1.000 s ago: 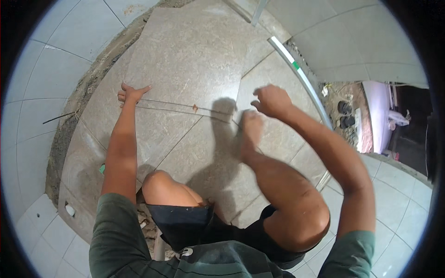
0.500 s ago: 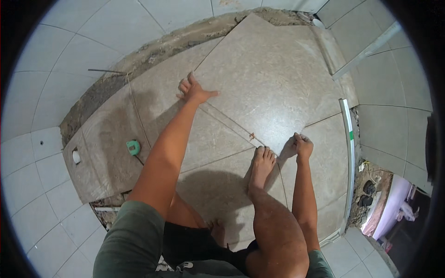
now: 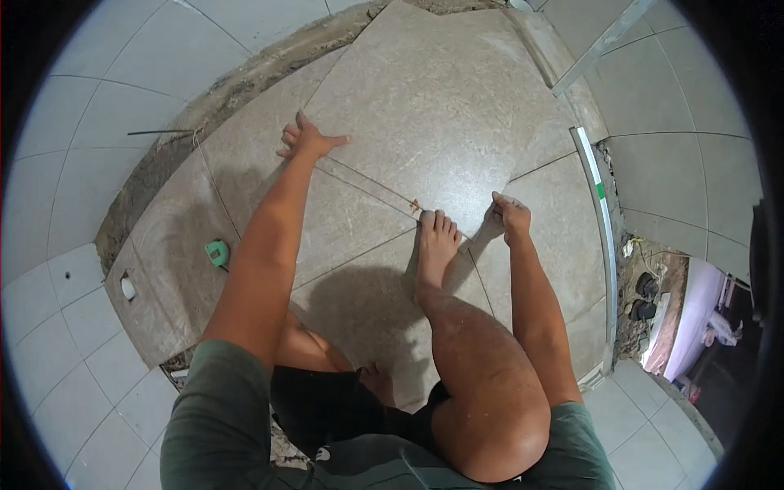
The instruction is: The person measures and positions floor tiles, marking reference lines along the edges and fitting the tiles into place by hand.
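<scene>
A white piece (image 3: 127, 287) sits in an opening of the left tile (image 3: 167, 306). Before me, the big tile (image 3: 425, 106), beige, flat and mottled, lies between the left hand (image 3: 309, 145) and the right hand (image 3: 513, 219); its near edge slants down rightward, toward the bare foot (image 3: 441, 243). The left hand is open, fingers spread at this edge. The right hand bends its fingers near the tile's right side; whether they grip, I cannot tell.

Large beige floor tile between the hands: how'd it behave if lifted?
The large beige floor tile is probably stiff, lying as one flat slab. Its broad span suggests real weight. Bright glare on its face hints at a possibly slippery surface.
</scene>
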